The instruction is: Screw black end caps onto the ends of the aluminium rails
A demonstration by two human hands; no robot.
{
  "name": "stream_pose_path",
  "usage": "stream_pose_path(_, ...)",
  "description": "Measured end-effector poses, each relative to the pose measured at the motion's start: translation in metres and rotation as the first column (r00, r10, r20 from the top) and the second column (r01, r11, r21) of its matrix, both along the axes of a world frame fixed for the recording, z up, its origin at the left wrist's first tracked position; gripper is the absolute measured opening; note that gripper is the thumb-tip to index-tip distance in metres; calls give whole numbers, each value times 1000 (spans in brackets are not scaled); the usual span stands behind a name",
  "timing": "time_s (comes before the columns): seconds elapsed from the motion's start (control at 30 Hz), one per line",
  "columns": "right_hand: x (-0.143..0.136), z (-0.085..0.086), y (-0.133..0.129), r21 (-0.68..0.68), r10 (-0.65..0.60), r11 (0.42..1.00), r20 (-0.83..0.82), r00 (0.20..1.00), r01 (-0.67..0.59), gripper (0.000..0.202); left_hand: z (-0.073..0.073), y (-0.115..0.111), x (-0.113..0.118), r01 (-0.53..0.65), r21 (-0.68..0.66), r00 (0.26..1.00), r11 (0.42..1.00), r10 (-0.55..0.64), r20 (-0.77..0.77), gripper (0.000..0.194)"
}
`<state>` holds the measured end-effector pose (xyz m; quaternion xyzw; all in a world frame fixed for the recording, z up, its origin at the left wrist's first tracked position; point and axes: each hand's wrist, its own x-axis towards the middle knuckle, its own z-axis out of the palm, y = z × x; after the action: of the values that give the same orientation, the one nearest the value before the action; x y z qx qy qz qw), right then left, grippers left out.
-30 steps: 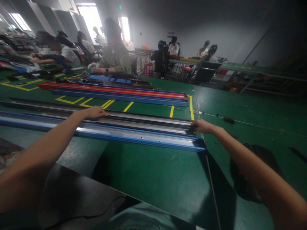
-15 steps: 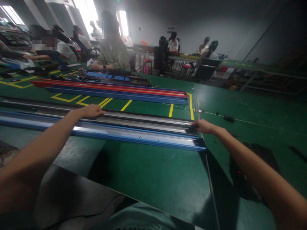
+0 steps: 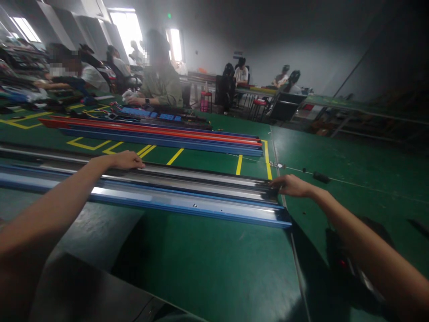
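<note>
Long metal channel profiles lie side by side across the green table. My left hand [image 3: 129, 160] is closed on the far edge of the black-edged silver profile [image 3: 201, 180], around its middle in view. At that profile's right end, my right hand [image 3: 292, 185] grips the tip with thumb and fingers together; the fingertips are partly hidden. Nearest me lies a blue-edged silver profile [image 3: 174, 206], with small holes in its face, alongside the black-edged one. Neither hand touches it.
Farther back lie red and blue profiles [image 3: 187, 137] beside yellow tape marks [image 3: 175, 156]. Behind them are wires and blue parts [image 3: 152, 114]. A co-worker [image 3: 162, 80] sits across the table. A thin cord with a black piece [image 3: 321, 177] lies right; a dark object [image 3: 351, 259] sits under my right forearm.
The view has tilted up slightly, so the table and profiles appear lower. Both hands keep their hold on the black-edged profile, with little other visible movement.
</note>
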<state>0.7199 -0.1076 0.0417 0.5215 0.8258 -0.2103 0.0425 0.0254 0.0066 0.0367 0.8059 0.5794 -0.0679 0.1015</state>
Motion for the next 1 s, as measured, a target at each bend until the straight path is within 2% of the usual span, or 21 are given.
stream_pose_path(0.1, 17, 11, 15, 72, -97, 993, 1, 995, 97, 32, 12, 13, -3, -30, -58, 999, 998, 27, -40, 61)
stream_pose_path(0.2, 25, 13, 36, 200, -207, 960, 42, 977, 195, 30, 20, 30, -1, -53, 44, 996, 998, 56, -72, 64)
stream_pose_path(0.27, 22, 8, 52, 245, -246, 943, 54, 968, 226, 33, 20, 44, 4, -47, 126, 994, 991, 59, -90, 65)
stream_pose_path(0.43, 0, -17, 101, 329, -328, 898, 63, 943, 290, 45, -5, 78, 27, -1, 227, 994, 974, 26, -107, 53)
stream_pose_path(0.63, -17, -36, 155, 399, -432, 836, 53, 901, 377, 64, -34, 118, 48, -24, 321, 990, 947, 67, -124, 62)
stream_pose_path(0.83, -18, -45, 182, 380, -441, 843, 82, 894, 381, 43, -49, 146, 56, -22, 297, 985, 955, 72, -157, 58)
stream_pose_path(1.0, -16, -48, 191, 360, -428, 857, 98, 899, 369, 38, -51, 155, 54, 0, 275, 978, 961, 58, -202, 53)
